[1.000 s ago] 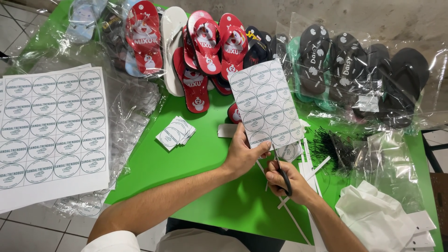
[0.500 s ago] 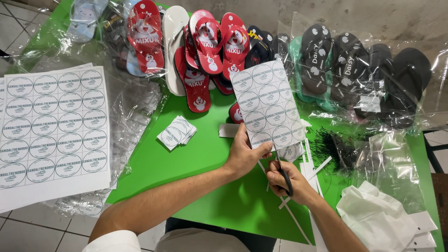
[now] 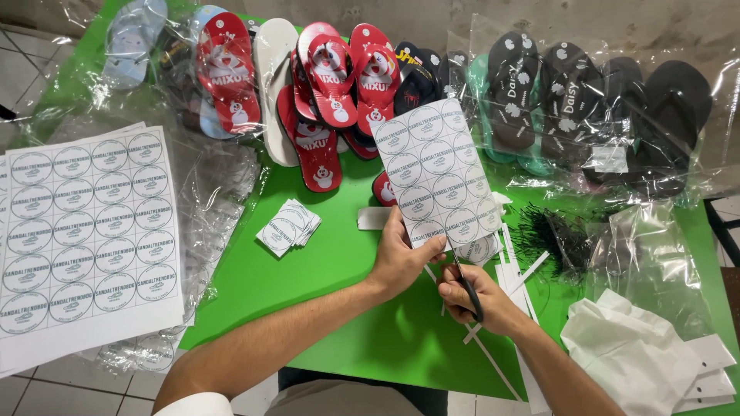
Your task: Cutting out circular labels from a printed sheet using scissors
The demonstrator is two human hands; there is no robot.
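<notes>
My left hand (image 3: 402,258) is pinched on the lower edge of a white paper sheet printed with rows of round labels (image 3: 438,173), thumb on the front and fingers behind, so the sheet stands up above the green tabletop (image 3: 324,308) and leans slightly toward 1 o'clock. My right hand (image 3: 476,299) sits just at 4 o'clock of the left, clenched through the black handles of a pair of scissors (image 3: 465,285); the blades point up toward 11 o'clock and meet the bottom edge of the sheet, close beside my left thumb. I cannot tell how far the blades are parted.

Thin white paper strips (image 3: 493,350) lie on the table under and at 5 o'clock of my right hand, and more offcuts lie at 1 o'clock beside the sheet. At 9 o'clock of my left hand, well apart, rests a small stack of cut square labels (image 3: 288,227). Far out at 9 o'clock, a large uncut white sheet of round labels (image 3: 89,231) lies over crumpled clear plastic at the table's left edge.

Along 12 o'clock runs a row of sandals: red flip-flops with snowman prints (image 3: 331,85) toward 11 o'clock, and black flip-flops in clear plastic bags (image 3: 609,108) toward 2 o'clock. At 3 o'clock a tangle of black string ties (image 3: 551,239) lies next to empty clear bags, and at 4 o'clock there is a heap of white folded paper bags (image 3: 640,358).
</notes>
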